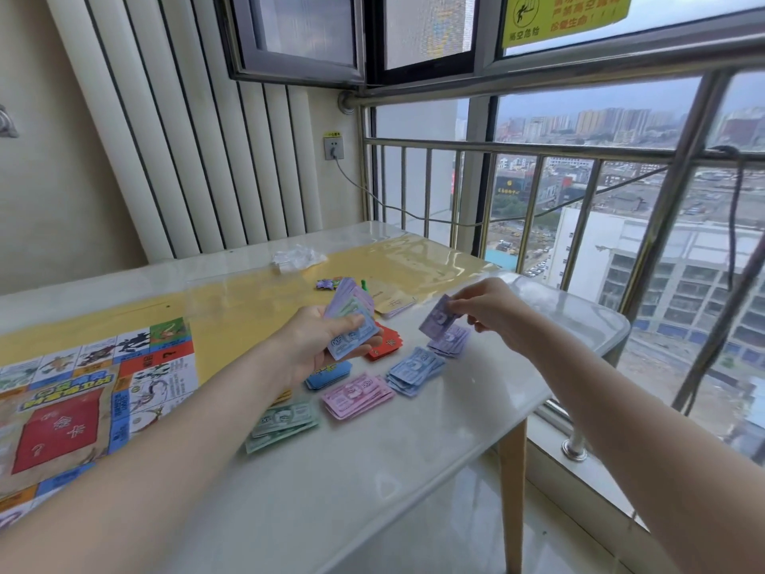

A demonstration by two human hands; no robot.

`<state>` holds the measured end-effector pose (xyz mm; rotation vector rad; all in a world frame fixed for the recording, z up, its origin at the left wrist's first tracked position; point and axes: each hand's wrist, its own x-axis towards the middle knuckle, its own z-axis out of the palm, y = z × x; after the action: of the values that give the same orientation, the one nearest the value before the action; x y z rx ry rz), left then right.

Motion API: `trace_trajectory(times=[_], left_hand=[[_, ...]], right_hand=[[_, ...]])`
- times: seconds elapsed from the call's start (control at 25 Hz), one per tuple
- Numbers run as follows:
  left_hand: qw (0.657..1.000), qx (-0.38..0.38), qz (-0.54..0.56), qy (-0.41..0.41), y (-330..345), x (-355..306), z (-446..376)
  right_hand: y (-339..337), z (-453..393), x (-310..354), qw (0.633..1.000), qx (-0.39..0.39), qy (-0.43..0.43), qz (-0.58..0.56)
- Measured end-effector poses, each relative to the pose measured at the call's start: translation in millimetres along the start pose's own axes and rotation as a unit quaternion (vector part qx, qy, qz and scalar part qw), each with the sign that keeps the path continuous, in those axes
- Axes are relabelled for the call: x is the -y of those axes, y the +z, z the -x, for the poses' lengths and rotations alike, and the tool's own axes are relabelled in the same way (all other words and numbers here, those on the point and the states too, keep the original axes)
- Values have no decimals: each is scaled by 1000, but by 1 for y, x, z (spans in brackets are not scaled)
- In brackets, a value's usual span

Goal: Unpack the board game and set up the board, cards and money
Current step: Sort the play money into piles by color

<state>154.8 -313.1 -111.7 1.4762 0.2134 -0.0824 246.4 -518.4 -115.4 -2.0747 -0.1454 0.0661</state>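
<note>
One purple note (439,321) pinched in right-hand fingers (463,307) — left hand (318,341) clasping money wad (352,321).

Single head-worn wide-angle view, looking forward and down from above near edge of table (372,470). Both forearms reach in from bottom corners; left hand (327,345) and right hand (492,312) close, mid-frame. Game board (82,399) cut by left edge. Window railing (538,149) at far right, lines bowed by lens
</note>
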Motion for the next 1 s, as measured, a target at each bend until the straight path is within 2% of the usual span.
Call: trace_trajectory(times=[0.24,0.4,0.48,0.52,0.56,0.64,0.68,0.76,0.92,1.0], left_hand=[[1000,13,13,-10,18,0,-6],[1000,9,24,-17,20,3,-9],[999,2,30,-24,20,4,-10],[999,-1,30,-27,19,4,-9],[999,-4,26,-28,17,4,-10],[1000,-12,8,-24,11,5,-11],[1000,-14,2,-22,7,5,-10],[1000,-7,8,-21,-1,3,-6],[997,50,52,-34,-16,-3,5],[997,54,48,-35,-20,-5,8]], right_hand=[[6,-16,-29,980,-45,-25,191],[7,-16,-30,966,-85,-62,236],[8,-12,-12,976,-97,-95,172],[10,-8,-1,987,-59,-103,108],[14,-1,11,994,10,-106,32],[25,12,27,982,146,-102,-64],[32,17,30,975,181,-107,-73],[46,22,33,969,196,-124,-80],[52,22,35,970,175,-139,-91],[49,24,36,971,176,-142,-83]])
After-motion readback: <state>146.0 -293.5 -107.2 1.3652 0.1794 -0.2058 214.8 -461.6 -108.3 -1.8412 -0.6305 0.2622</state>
